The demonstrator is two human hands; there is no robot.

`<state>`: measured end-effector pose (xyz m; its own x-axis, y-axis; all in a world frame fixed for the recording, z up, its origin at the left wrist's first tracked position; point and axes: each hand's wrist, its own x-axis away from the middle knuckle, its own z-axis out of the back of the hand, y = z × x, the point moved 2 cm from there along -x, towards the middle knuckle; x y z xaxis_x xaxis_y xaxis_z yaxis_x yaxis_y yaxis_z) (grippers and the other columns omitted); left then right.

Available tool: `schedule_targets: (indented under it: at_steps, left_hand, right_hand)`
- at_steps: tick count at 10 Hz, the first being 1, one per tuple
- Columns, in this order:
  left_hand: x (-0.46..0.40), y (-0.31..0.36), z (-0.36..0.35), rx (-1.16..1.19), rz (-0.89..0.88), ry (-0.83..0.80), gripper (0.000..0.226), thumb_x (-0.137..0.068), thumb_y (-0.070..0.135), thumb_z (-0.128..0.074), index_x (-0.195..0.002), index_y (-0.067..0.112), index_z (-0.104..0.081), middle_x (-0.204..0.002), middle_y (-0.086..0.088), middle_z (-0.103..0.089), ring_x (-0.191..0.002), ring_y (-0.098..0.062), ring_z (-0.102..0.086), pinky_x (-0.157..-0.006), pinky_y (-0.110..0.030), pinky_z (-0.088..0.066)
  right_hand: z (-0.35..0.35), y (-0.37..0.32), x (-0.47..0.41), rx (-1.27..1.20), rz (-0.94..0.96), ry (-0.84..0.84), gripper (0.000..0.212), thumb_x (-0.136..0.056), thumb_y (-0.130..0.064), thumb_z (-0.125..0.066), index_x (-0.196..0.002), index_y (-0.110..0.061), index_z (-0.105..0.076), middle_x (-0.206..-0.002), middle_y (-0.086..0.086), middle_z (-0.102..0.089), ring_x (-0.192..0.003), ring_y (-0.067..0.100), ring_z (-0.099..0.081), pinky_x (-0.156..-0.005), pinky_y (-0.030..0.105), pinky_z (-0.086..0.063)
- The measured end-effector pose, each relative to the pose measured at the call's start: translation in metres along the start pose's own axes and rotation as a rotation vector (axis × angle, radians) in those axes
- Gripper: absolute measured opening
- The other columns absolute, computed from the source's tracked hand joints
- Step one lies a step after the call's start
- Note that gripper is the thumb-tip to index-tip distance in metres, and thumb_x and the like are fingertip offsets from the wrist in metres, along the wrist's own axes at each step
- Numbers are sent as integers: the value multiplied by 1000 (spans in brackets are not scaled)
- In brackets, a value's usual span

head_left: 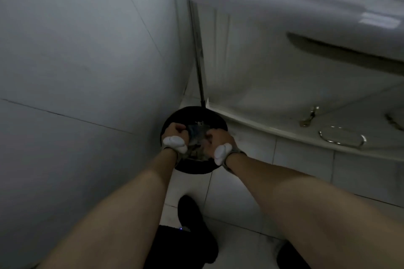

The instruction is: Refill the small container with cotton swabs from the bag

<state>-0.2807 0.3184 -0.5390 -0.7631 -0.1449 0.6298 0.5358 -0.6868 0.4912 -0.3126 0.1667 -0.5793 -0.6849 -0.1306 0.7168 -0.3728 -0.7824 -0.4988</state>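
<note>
Both arms reach down over a round black bin [194,166] that stands on the tiled floor [240,192] in the corner, between the grey wall [76,61] on the left and the white cabinet [284,85] on the right. The left hand [175,132] and the right hand [217,138] grip a small, crumpled, see-through packet [196,134] between them, fingers curled round its two ends. It is probably the bag of cotton swabs, though blur hides what is inside. The small container is not in sight.

The step in hand looks like opening or emptying the bag above the bin. The next move calls for a firm hold on both ends, and the container brought near before any swabs come out.
</note>
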Motion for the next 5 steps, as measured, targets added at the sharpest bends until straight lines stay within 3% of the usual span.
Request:
schedule_targets:
  at_steps: [1, 2, 3, 4, 5]
  left_hand:
    - [51, 25, 11, 7, 2, 11, 29, -96, 12, -56, -122, 0, -61, -127, -17, -62, -116, -35, -57, -98, -35, -46]
    - [120, 61, 29, 55, 16, 4, 29, -96, 9, -56, -123, -1, -61, -128, -19, -61, -119, -36, -56, -103, -37, -44]
    - [193, 106, 51, 126, -35, 26, 28, -95, 12, -58, -120, 0, -64, -125, -16, -63, -117, -36, -57, -100, -33, -44]
    - [261, 162, 76, 118, -109, 67, 21, -91, 16, -59, -110, 11, -67, -112, -9, -70, -103, -32, -64, -88, -30, -50]
    - [314, 231, 100, 204, -203, 93, 19, -89, 13, -60, -106, 7, -67, -106, -13, -72, -99, -32, -67, -88, -36, -53]
  right_hand:
    - [28, -5, 59, -70, 4, 66, 41, -106, -20, -47, -140, 1, -50, -141, 18, -53, -129, 32, -50, -98, 24, -33]
    - [67, -18, 141, -40, 5, 223, 41, -100, -36, -52, -133, -12, -59, -130, 10, -62, -118, 30, -58, -94, 31, -46]
    - [114, -32, 224, -1, 72, 302, 38, -100, -39, -51, -125, -13, -64, -125, 11, -64, -112, 32, -59, -89, 30, -46]
    - [171, -46, 303, -26, 67, 456, 34, -93, -39, -58, -114, -15, -70, -109, 7, -71, -102, 30, -64, -86, 33, -52]
    - [228, -57, 367, -108, 100, 606, 39, -91, -40, -64, -121, -16, -69, -109, 3, -72, -102, 24, -65, -88, 29, -49]
